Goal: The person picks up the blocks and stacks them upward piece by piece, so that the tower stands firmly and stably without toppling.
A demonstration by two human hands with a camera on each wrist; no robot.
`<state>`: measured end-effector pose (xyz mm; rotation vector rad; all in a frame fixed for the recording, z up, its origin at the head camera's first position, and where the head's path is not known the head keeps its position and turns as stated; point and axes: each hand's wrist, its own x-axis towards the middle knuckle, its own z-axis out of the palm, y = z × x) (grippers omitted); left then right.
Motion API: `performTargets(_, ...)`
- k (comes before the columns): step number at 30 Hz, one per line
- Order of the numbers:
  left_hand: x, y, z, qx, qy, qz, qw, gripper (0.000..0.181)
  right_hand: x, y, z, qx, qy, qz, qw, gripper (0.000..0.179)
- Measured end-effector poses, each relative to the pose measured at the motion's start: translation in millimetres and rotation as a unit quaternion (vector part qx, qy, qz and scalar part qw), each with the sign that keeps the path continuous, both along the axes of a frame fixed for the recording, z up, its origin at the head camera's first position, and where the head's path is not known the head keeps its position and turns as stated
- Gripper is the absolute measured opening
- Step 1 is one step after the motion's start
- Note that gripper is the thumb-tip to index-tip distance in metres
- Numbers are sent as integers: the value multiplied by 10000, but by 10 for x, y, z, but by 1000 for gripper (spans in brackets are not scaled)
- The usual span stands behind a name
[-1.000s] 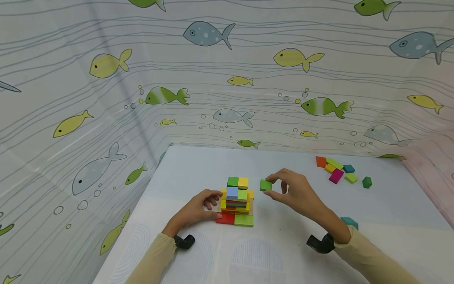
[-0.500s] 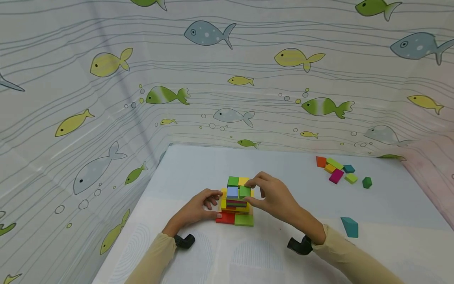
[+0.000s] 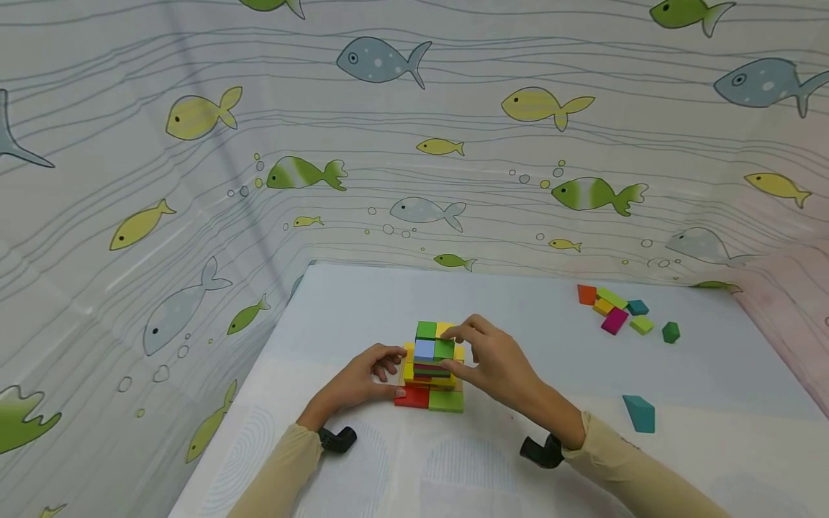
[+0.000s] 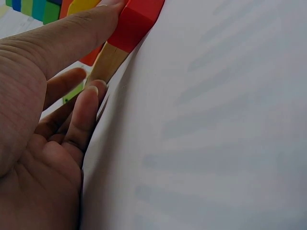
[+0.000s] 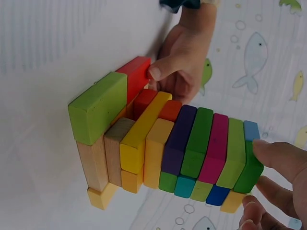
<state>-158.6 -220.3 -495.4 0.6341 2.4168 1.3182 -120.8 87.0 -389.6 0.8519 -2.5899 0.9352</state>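
Note:
A tower of stacked colored wooden blocks (image 3: 432,371) stands on the table. At its top, my right hand (image 3: 499,363) pinches a green block (image 5: 250,167) between thumb and fingers. This block sits beside a light blue block (image 3: 424,350), on top of a lime green one in the right wrist view. My left hand (image 3: 359,378) stays at the tower's lower left. Its thumb touches the red block (image 4: 136,23) at the base, while the other fingers lie loosely bent near a plain wooden block (image 4: 109,62). A lime green block (image 3: 446,401) adjoins the red one.
Several loose blocks lie at the back right, among them a magenta block (image 3: 614,321) and an orange block (image 3: 586,294). A dark green block (image 3: 671,332) lies near them. A teal block (image 3: 640,414) rests nearer, right of my right forearm. Fish-patterned sheeting (image 3: 363,129) surrounds the table.
My right hand has carried the green block leftward onto the tower's top, beside the light blue block, over the lime green one. The left hand has stayed at the base.

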Motion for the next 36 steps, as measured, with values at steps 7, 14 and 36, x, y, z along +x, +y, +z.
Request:
performTargets(7,2,12,14,11,-56,42,10000,68,-75,127,9,-84,-50,-315,9995,34)
performTargets(14,2,37,46,-74,-52,29,10000,70,-432,761,-201,-214,-370,-1152,9924,25)
performTargets(36,3,19,11,45,-76,33,10000,69,-743,2986,-850,622,-2331,-3047,9214,52)
